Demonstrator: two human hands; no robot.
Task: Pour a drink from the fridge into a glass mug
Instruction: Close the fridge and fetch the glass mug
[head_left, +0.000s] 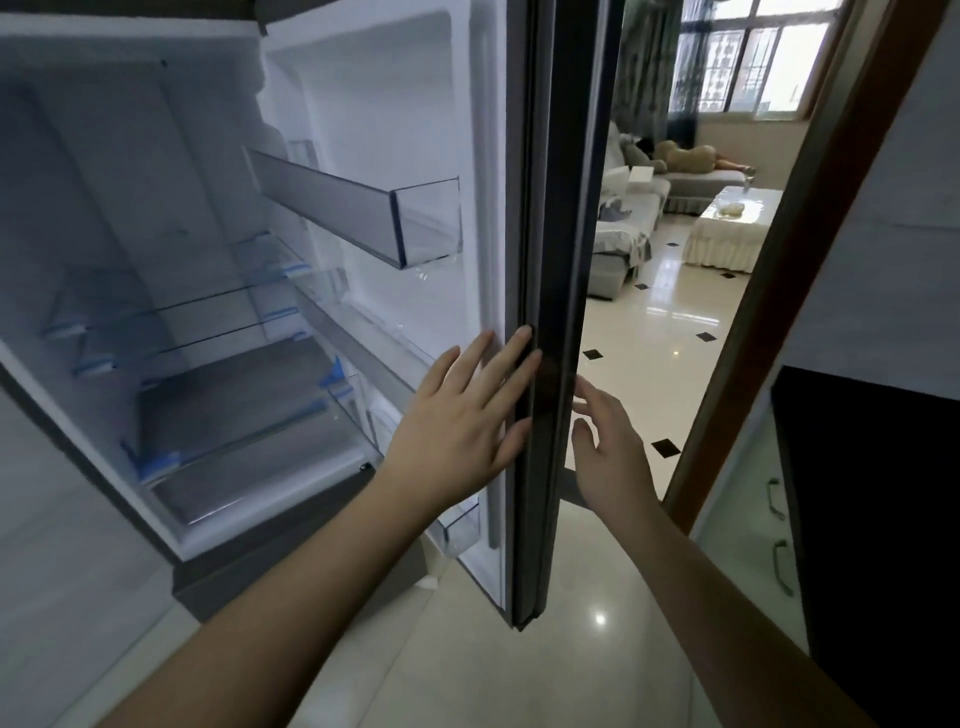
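Note:
The fridge stands open in front of me, its white inside (156, 218) showing glass shelves and drawers with nothing on them. The fridge door (550, 260) is swung out edge-on at the centre. My left hand (467, 415) lies flat with straight fingers against the door's inner rim. My right hand (608, 441) is on the door's outer side, fingers loosely spread and touching its dark face. No drink and no glass mug are in view.
Door bins (384, 218) hang empty on the inside of the door. A wooden doorframe (779, 291) rises to the right, with a dark cabinet (857, 519) beside it. Beyond lie a tiled floor (649, 332), a sofa and a low table.

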